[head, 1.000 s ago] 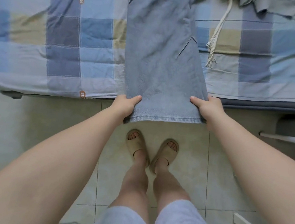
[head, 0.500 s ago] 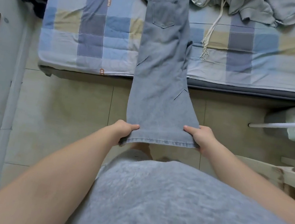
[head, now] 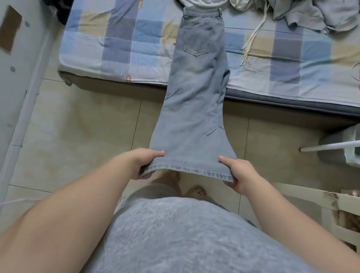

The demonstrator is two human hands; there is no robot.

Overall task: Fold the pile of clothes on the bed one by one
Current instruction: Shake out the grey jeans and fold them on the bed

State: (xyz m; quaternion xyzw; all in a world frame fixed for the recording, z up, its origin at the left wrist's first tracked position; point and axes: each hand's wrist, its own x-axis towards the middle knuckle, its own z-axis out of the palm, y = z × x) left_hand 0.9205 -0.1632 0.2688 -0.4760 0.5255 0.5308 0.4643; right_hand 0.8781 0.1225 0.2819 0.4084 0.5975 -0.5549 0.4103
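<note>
Head view: holding jeans [head: 194,92] taut, waistband on the bed [head: 119,35], hem beyond its edge. Pinching hem corners with left hand [head: 145,164] and right hand [head: 238,175], fingers clamped on denim.

A home bedroom is indicated by a bed [head: 294,105] with a checked sheet [head: 123,36], clothes [head: 307,13] heaped on it, and a tiled floor [head: 83,127].

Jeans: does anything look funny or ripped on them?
The jeans hang halfway off the bed, legs stretched over the floor, held at the hem by the left hand and right hand. One short slit-like mark shows near the right edge; rip or crease, I cannot tell.
</note>
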